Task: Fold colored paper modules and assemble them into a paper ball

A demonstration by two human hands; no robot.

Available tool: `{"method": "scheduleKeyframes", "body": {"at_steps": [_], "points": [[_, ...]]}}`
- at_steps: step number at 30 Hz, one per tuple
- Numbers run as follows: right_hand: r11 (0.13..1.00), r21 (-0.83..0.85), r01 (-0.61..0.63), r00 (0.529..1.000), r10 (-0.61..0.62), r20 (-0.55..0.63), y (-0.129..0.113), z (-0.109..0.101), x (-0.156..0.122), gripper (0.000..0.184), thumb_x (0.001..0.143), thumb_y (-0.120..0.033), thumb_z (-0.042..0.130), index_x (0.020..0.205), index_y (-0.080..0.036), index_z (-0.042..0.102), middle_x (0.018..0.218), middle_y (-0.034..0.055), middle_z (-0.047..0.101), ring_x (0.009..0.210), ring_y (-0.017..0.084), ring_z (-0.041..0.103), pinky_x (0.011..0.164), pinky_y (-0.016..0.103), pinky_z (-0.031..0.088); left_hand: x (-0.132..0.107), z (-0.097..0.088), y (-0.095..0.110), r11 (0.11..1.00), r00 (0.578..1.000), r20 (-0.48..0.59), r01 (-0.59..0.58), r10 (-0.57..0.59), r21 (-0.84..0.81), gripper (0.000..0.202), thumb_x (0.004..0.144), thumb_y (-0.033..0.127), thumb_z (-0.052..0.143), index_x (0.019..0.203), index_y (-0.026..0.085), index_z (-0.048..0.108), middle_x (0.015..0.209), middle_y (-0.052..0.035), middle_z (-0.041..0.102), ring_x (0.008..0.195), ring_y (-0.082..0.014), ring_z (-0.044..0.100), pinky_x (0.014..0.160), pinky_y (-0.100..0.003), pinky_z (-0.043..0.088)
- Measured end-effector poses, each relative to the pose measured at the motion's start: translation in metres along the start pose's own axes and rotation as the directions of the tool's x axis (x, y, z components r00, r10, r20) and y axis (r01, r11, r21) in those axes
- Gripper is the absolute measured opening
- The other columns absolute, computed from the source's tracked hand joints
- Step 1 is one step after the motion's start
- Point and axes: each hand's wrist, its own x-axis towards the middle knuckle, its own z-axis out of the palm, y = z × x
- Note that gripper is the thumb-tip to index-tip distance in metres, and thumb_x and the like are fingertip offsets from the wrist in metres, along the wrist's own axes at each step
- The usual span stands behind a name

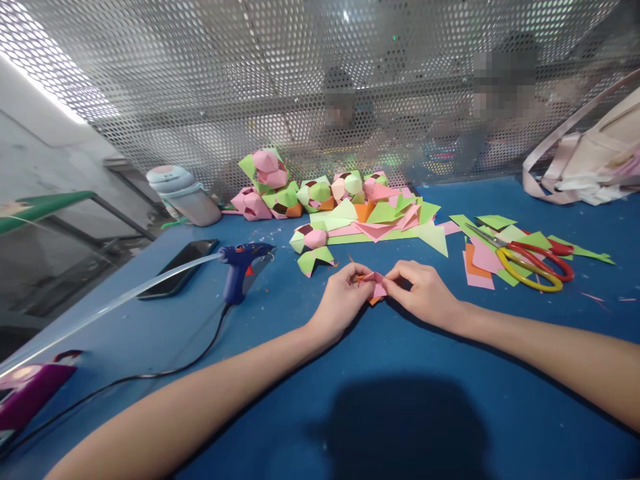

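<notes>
Between my two hands is a small folded paper piece (379, 285), pink with orange showing beneath. My left hand (345, 293) pinches its left side, fingers closed. On the other side, the thumb and fingers of my right hand (424, 293) close on its right edge. Fingers cover part of the folds. Just beyond the hands lie a green folded paper piece (317, 259) and a green and pink paper ball (307, 238). A heap of cut green, pink and orange paper (395, 217) spreads behind them.
Left are a blue glue gun (237, 270) with a cord, a phone (183, 267), a purple case (37, 393) and a tumbler (185, 195). Folded paper balls (283, 198) line the mesh panel (225, 80). Right lie scissors (530, 263) on paper scraps, and a bag (595, 153).
</notes>
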Motion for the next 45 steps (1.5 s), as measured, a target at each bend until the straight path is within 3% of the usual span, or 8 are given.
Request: {"method": "scheduleKeyframes", "body": {"at_steps": [5, 10, 14, 18, 25, 33, 39, 45], "points": [[1.000, -0.002, -0.014, 1.000, 0.014, -0.012, 0.0004, -0.0010, 0.0014, 0.015, 0.086, -0.018, 0.056, 0.071, -0.019, 0.060, 0.068, -0.0001, 0.063, 0.065, 0.013, 0.054, 0.069, 0.028, 0.041, -0.0020, -0.0005, 0.0039, 0.999, 1.000, 0.007, -0.031, 0.031, 0.039, 0.016, 0.079, 0.030, 0.061, 0.077, 0.015, 0.065, 0.067, 0.0013, 0.059, 0.062, -0.0100, 0.050, 0.058, -0.021, 0.038], [0.992, 0.070, -0.107, 0.994, 0.105, 0.033, -0.0017, -0.0028, 0.0042, 0.010, 0.087, -0.027, 0.056, 0.087, -0.018, 0.060, 0.078, 0.0014, 0.064, 0.067, 0.013, 0.055, 0.064, 0.027, 0.042, -0.0003, -0.0027, -0.0014, 0.997, 0.995, -0.074, -0.070, 0.072, 0.023, 0.025, 0.078, 0.039, 0.064, 0.070, 0.015, 0.062, 0.062, 0.0028, 0.055, 0.057, -0.0091, 0.046, 0.055, -0.022, 0.035], [0.979, 0.098, -0.180, 0.983, 0.177, 0.041, -0.0008, -0.0033, 0.0051, 0.015, 0.088, -0.030, 0.054, 0.079, -0.018, 0.058, 0.073, 0.0000, 0.063, 0.064, 0.012, 0.055, 0.061, 0.025, 0.041, 0.0009, -0.0033, -0.0039, 0.998, 0.994, -0.091, -0.067, 0.065, -0.017, 0.024, 0.079, 0.038, 0.064, 0.076, 0.015, 0.062, 0.066, 0.0022, 0.057, 0.059, -0.0095, 0.047, 0.056, -0.021, 0.036], [0.982, 0.094, -0.164, 0.986, 0.161, 0.036, 0.0014, -0.0027, 0.0058, 0.023, 0.089, -0.027, 0.052, 0.068, -0.018, 0.054, 0.064, -0.0020, 0.059, 0.059, 0.011, 0.052, 0.058, 0.024, 0.038, 0.0014, -0.0024, -0.0023, 0.998, 0.996, -0.071, -0.054, 0.052, -0.019, 0.021, 0.079, 0.035, 0.062, 0.084, 0.015, 0.065, 0.072, 0.0002, 0.061, 0.062, -0.0106, 0.051, 0.058, -0.022, 0.039], [0.969, 0.126, -0.211, 0.975, 0.200, 0.092, 0.0041, -0.0017, 0.0079, 0.025, 0.087, -0.025, 0.051, 0.063, -0.017, 0.053, 0.058, -0.0036, 0.054, 0.054, 0.009, 0.046, 0.052, 0.023, 0.034, 0.0020, -0.0027, -0.0032, 0.996, 0.996, -0.036, -0.084, 0.083, -0.003, 0.020, 0.079, 0.025, 0.058, 0.091, 0.017, 0.071, 0.090, -0.0048, 0.071, 0.079, -0.0159, 0.060, 0.073, -0.026, 0.045], [0.971, 0.129, -0.199, 0.975, 0.183, 0.124, 0.0023, -0.0026, 0.0076, 0.025, 0.086, -0.024, 0.051, 0.062, -0.018, 0.051, 0.056, -0.0048, 0.050, 0.053, 0.009, 0.044, 0.051, 0.022, 0.033, 0.0018, -0.0022, 0.0001, 0.996, 0.994, -0.071, -0.085, 0.086, 0.020, 0.014, 0.075, 0.020, 0.059, 0.083, 0.017, 0.070, 0.085, -0.0040, 0.071, 0.077, -0.0152, 0.060, 0.071, -0.025, 0.045], [0.974, 0.175, -0.141, 0.989, 0.131, 0.067, 0.0006, -0.0019, 0.0059, 0.009, 0.086, -0.023, 0.055, 0.083, -0.019, 0.061, 0.075, -0.0004, 0.064, 0.065, 0.012, 0.056, 0.061, 0.024, 0.043, 0.0009, -0.0010, -0.0012, 0.997, 0.996, -0.037, -0.075, 0.076, 0.010, 0.013, 0.072, 0.019, 0.061, 0.082, 0.017, 0.069, 0.079, -0.0018, 0.068, 0.071, -0.0137, 0.058, 0.064, -0.023, 0.045], [0.991, 0.106, -0.080, 0.996, 0.082, -0.019, 0.0029, -0.0004, 0.0030, 0.013, 0.086, -0.019, 0.055, 0.074, -0.018, 0.060, 0.069, 0.0002, 0.064, 0.063, 0.012, 0.057, 0.061, 0.025, 0.043, -0.0013, -0.0006, -0.0019, 0.998, 0.997, 0.036, -0.064, 0.064, 0.006, 0.019, 0.076, 0.025, 0.061, 0.091, 0.016, 0.069, 0.086, -0.0030, 0.069, 0.077, -0.0152, 0.060, 0.070, -0.024, 0.046]]}}
